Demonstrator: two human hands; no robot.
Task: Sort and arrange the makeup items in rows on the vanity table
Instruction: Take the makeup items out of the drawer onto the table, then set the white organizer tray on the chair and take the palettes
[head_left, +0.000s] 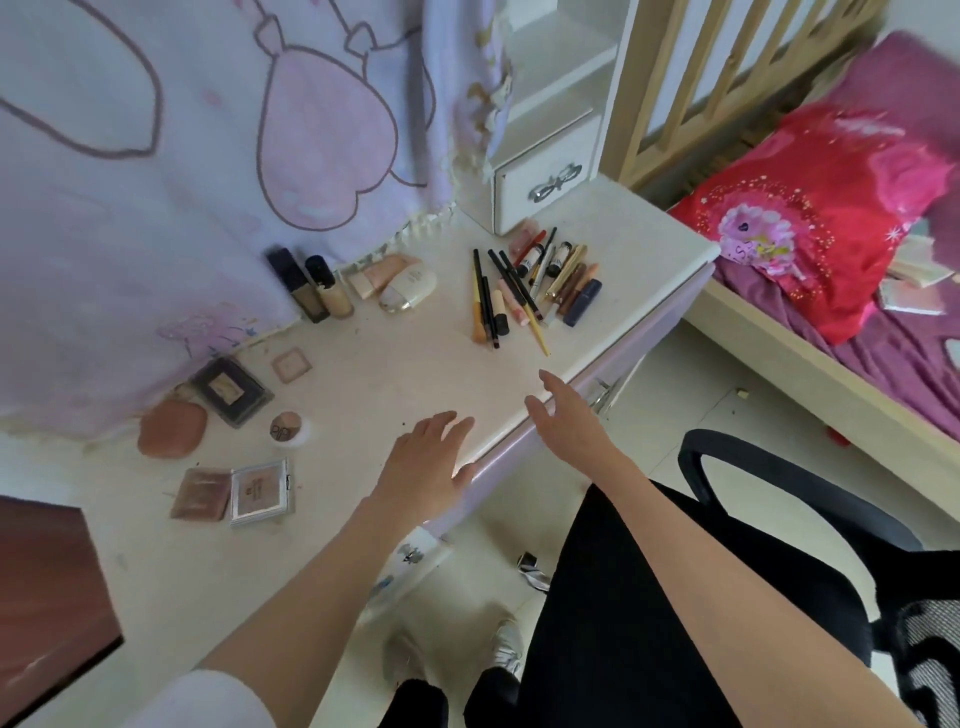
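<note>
Head view looks down on the cream-white vanity table (395, 374), its lilac-edged front edge running diagonally from lower left to upper right. Makeup lies in three loose groups by kind, which I judge to be sorting under way and not yet rows. Near the right-hand corner, just in front of the small white drawer unit with a silver bow handle (545, 182), lies the heap of dark pencils, thin brushes and lipstick tubes (535, 283), crossing and touching one another. Along the back edge, against the hanging lilac cloth with pink outlined shapes (208, 156), two dark-capped foundation bottles (314, 286) stand upright side by side, with pale peach tubes and a white oval bottle (400, 283) lying just beside them. Toward the left end sit the flat pieces: a dark square palette (231, 389), a small pale-pink square compact (292, 365), a brown oval sponge (172, 428), a small round pot (289, 428), and a silver-framed compact (258, 491) touching a rose-brown one (201, 493). Left hand (428, 462) lies flat on the front edge, fingers straight and loosely spread, thumb over the lip, holding nothing. Right hand (566, 415) hovers at the front edge, fingers extended and apart, holding nothing; contact with the table cannot be told. Pencil heap is probably the nearest work.
</note>
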